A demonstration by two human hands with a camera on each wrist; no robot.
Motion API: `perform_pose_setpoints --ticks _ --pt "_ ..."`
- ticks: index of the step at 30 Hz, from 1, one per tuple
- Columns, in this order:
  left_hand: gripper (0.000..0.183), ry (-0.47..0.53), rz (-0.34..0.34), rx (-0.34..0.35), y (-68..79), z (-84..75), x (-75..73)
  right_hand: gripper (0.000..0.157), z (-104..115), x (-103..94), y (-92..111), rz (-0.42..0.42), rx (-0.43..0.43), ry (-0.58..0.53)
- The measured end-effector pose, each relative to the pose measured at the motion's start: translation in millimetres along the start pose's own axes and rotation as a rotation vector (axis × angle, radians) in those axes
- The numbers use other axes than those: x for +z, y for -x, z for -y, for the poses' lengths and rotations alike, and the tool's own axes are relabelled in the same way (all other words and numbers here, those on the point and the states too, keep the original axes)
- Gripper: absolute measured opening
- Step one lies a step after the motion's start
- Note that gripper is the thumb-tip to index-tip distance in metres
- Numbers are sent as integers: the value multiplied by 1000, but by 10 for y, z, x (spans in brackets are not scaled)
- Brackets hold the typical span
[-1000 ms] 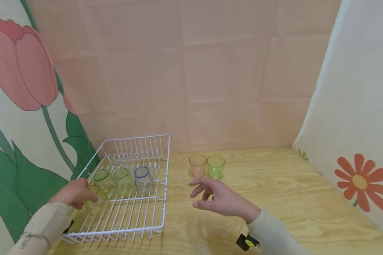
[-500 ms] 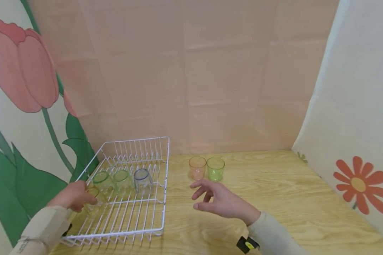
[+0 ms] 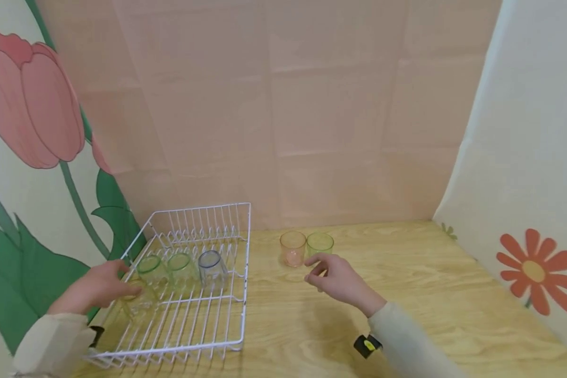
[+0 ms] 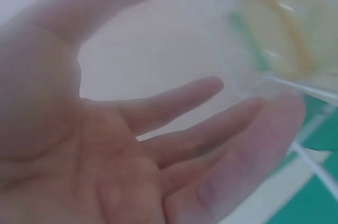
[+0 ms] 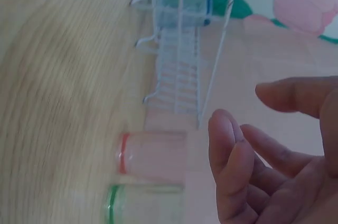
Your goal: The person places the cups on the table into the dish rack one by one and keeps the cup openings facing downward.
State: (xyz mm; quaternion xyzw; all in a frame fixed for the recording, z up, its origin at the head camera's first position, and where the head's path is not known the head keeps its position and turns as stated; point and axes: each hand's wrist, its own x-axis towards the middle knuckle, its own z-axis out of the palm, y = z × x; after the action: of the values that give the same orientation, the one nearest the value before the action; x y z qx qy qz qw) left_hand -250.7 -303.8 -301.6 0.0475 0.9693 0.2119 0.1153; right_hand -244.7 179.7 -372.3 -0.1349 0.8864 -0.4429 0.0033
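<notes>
In the head view my left hand (image 3: 94, 286) is at the left side of a white wire dish rack (image 3: 203, 346), beside a yellow glass (image 3: 139, 304). The left wrist view shows its fingers spread and apart from the yellow-ringed glass (image 4: 288, 28). Behind that glass, two green glasses (image 3: 152, 270) (image 3: 181, 270) and a blue-ringed glass (image 3: 211, 268) stand in a row, narrower end up. My right hand (image 3: 340, 278), fingers loosely bent and holding nothing, hovers just in front of a light green glass (image 3: 319, 243), which it partly hides. An orange-pink glass (image 3: 292, 249) stands next to that one.
A wood-patterned tabletop (image 3: 406, 283) lies under everything. The peach back wall (image 3: 274, 115) rises behind it, with a tulip-printed panel (image 3: 42, 105) at the left and a flower-printed panel (image 3: 534, 157) at the right. The rack's raised wire sides surround its glasses.
My left hand has loosened from the yellow glass and drawn slightly left, leaving the glass in the rack. My right hand has moved right and a little up, toward the light green glass.
</notes>
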Motion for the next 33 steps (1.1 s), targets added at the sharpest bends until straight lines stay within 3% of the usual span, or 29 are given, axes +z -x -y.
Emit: perform_pose_setpoints --ticks 5,9,13,18,23,33 --pt "62 -71 -165 91 116 -392 17 23 -188 -81 -182 -108 92 83" --pt "48 -8 -268 157 230 -729 166 23 -334 -139 -309 -165 128 124" --pt "37 39 -324 235 308 -1020 322 29 -486 -193 -408 -221 166 153" --pt "36 97 -293 247 345 -1315 485 47 -653 -259 -499 -236 232 122" --pt "33 140 -272 262 365 -1495 610 64 -760 -282 -580 -216 289 70" --pt "28 167 -301 377 431 -1766 795 65 -926 -255 -707 -170 329 -13"
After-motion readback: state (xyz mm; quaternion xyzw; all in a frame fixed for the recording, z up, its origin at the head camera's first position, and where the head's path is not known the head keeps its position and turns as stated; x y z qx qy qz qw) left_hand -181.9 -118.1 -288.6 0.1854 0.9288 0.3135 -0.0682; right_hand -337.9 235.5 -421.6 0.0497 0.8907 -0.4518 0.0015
